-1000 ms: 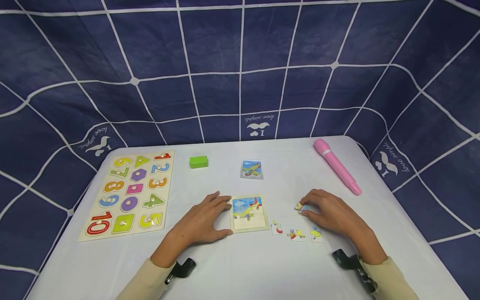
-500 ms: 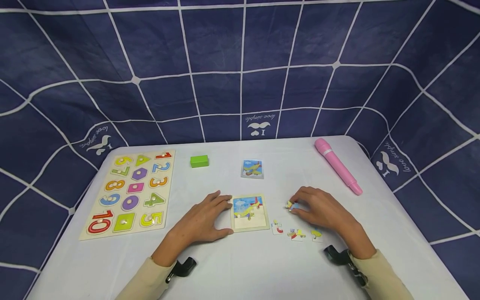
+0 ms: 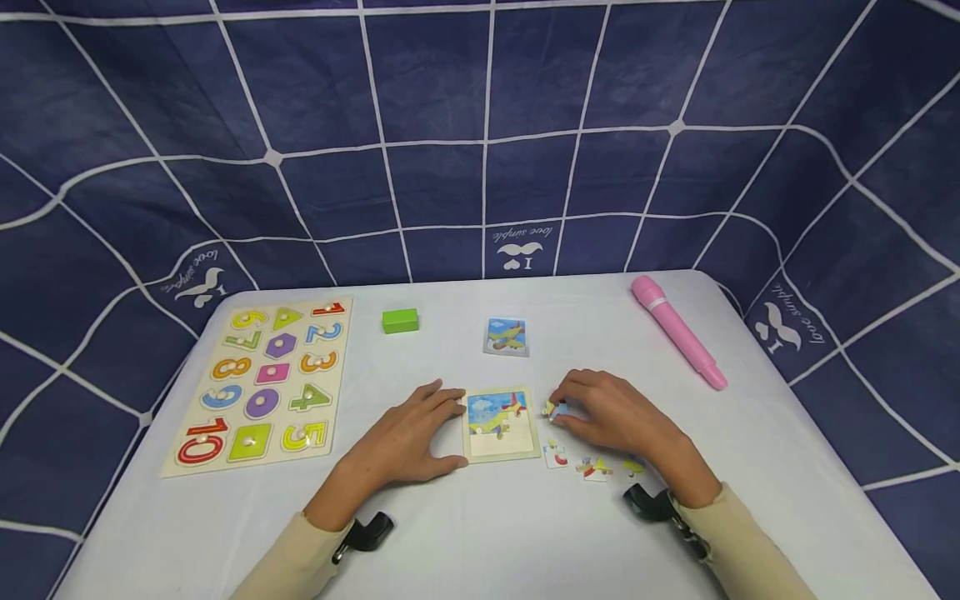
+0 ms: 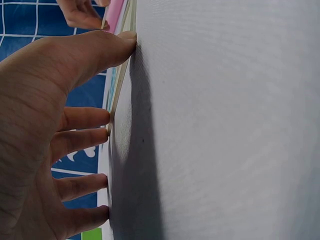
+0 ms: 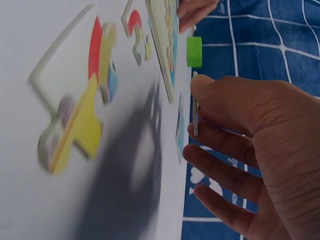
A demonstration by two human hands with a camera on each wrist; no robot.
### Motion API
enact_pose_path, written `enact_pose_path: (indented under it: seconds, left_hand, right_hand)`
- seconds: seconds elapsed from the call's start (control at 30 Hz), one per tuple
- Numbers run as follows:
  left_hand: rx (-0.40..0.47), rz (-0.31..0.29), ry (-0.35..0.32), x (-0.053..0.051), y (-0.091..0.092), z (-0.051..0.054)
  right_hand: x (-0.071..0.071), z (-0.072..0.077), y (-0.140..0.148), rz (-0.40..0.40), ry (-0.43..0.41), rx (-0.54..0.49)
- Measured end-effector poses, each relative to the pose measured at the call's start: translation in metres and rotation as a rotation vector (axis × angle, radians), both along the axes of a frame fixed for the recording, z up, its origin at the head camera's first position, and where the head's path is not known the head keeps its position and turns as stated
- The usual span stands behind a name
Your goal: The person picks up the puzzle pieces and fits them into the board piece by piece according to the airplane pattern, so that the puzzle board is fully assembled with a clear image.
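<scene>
A square wooden puzzle board (image 3: 501,446) lies on the table, its upper part filled with pieces of an airplane picture and its lower part bare wood. Thumb and fingertips of my left hand (image 3: 405,437) touch its left edge, the fingers fairly straight and spread. Just right of the board, my right hand (image 3: 617,412) pinches a jigsaw piece (image 3: 553,409) between thumb and index finger. The right wrist view has this piece (image 5: 195,107) edge-on, held above the table. Below that hand lie three loose pieces: one with a red patch (image 3: 556,455), a red-and-yellow one (image 3: 595,469) and a yellow one (image 3: 633,467).
A small airplane picture card (image 3: 506,337) lies behind the board. A green block (image 3: 401,321) stands at the back left, beside a number-and-shape board (image 3: 281,437). At the back right lies a pink toy microphone (image 3: 678,332). Dark blue checked cloth (image 3: 442,187) hangs behind the table.
My right hand has moved left across the table with the jigsaw piece, from beyond the loose pieces to close beside the puzzle board. My left hand stays at the board's left edge.
</scene>
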State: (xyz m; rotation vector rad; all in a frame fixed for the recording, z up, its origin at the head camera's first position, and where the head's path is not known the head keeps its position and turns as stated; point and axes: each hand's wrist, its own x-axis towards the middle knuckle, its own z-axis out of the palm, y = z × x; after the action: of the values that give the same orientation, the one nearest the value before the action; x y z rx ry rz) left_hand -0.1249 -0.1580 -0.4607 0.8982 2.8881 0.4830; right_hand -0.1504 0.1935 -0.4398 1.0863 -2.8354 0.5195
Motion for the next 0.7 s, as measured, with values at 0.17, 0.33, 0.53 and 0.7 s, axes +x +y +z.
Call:
enact_pose_path:
  seconds: [0.17,0.33,0.53,0.7]
  left_hand:
    - [0.005,-0.002,0.000,0.000,0.001,0.000]
    - [0.003,-0.011,-0.002,-0.001,0.000,0.000]
    - [-0.013,-0.009,-0.007,-0.001,-0.001,0.001]
    - [-0.007,-0.013,-0.016,-0.001,-0.001,0.001]
  right_hand:
    - [-0.002,0.000,-0.010,0.030,0.011,0.011]
    - [-0.003,-0.001,-0.018,0.047,0.017,0.018]
    - [-0.004,-0.003,-0.027,0.066,0.023,0.018]
    - [-0.003,-0.005,-0.033,0.074,-0.006,0.026]
